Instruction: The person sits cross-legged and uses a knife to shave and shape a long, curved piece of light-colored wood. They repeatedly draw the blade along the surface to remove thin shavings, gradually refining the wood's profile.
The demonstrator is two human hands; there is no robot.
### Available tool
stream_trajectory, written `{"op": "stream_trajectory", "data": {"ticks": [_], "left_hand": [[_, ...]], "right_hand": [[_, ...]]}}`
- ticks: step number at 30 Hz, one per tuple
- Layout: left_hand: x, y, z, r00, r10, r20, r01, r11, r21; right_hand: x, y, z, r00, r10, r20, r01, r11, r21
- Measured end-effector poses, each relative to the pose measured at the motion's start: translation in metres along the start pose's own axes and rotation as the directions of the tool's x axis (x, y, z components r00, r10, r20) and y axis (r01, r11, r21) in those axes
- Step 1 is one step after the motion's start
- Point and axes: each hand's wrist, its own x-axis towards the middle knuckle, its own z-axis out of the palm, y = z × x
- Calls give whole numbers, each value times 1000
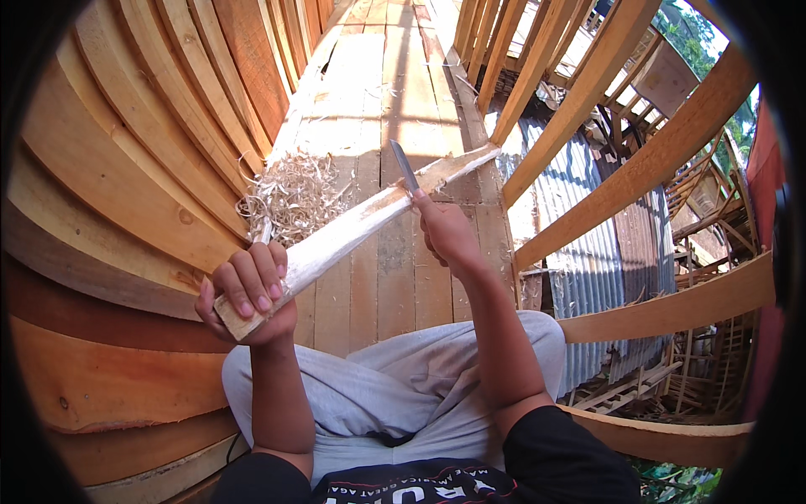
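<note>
A long pale piece of wood [348,231], partly shaved, slants from the lower left up to the right. My left hand [249,294] is wrapped round its near, squared end. The far end reaches the base of the railing on the right. My right hand [447,233] is closed round the handle of a knife [404,165], and the fingers hide that handle. The blade points up and away, lying across the wood at a browner, rougher stretch. Past my left hand, a heap of curled wood shavings [298,197] lies on the plank floor.
Upright boards [126,181] form a wall along my left. A slatted wooden railing [579,109] runs on my right, with corrugated metal sheets [579,244] lower down beyond it. My crossed legs [403,378] rest on the plank floor [395,277]. Small shavings lie scattered farther ahead.
</note>
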Motion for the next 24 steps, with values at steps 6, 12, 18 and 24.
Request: {"op": "stream_trajectory", "data": {"ticks": [6, 12, 18, 24], "left_hand": [[-1, 0, 0, 1000, 3, 25, -4, 1000, 14], [4, 1, -7, 1000, -12, -7, 12, 1000, -10], [6, 4, -12, 999, 4, 42, -3, 1000, -27], [10, -4, -16, 995, 23, 94, -12, 994, -111]], "right_hand": [[-4, -5, -17, 893, 201, 403, -349, 874, 339], [-5, 1, -28, 846, 120, 519, -386, 811, 440], [-10, -30, -38, 995, 86, -41, -20, 610, 792], [17, -116, 8, 862, -150, -484, 472, 589, 656]]}}
